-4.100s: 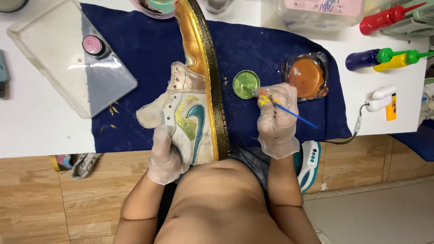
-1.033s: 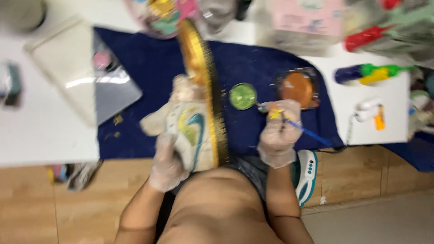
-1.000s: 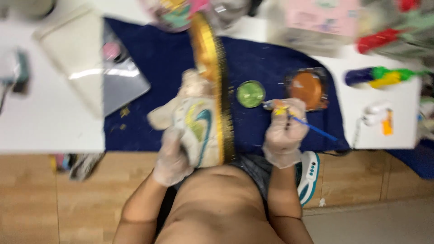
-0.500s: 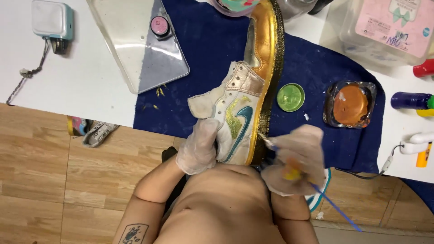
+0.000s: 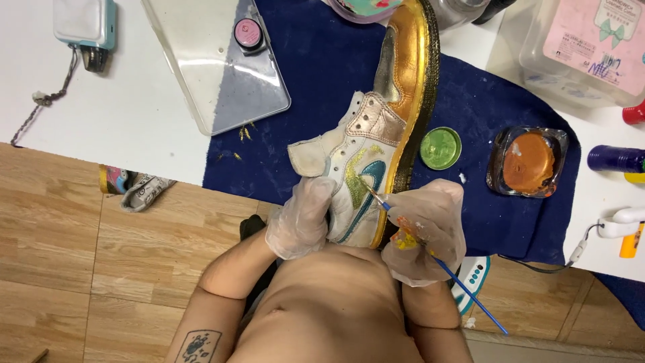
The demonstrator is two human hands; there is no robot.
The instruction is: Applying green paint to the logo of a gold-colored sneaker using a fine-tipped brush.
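A white sneaker with a gold toe and sole and a teal and yellow-green side mark lies heel-first toward me on a dark blue cloth. My gloved left hand grips its heel. My gloved right hand, smeared with yellow and orange paint, holds a thin blue paintbrush whose tip touches the side mark. A small green paint lid and an orange paint pot sit to the right of the shoe.
A clear plastic lid with a small pink jar lies at the upper left. A clear box, paint bottles and a white cable are at the right. A teal device sits far left. Wooden floor lies below the white table.
The view has shifted right and down. My right hand came back from the green lid to the shoe, and the brush tip now rests on the side mark.
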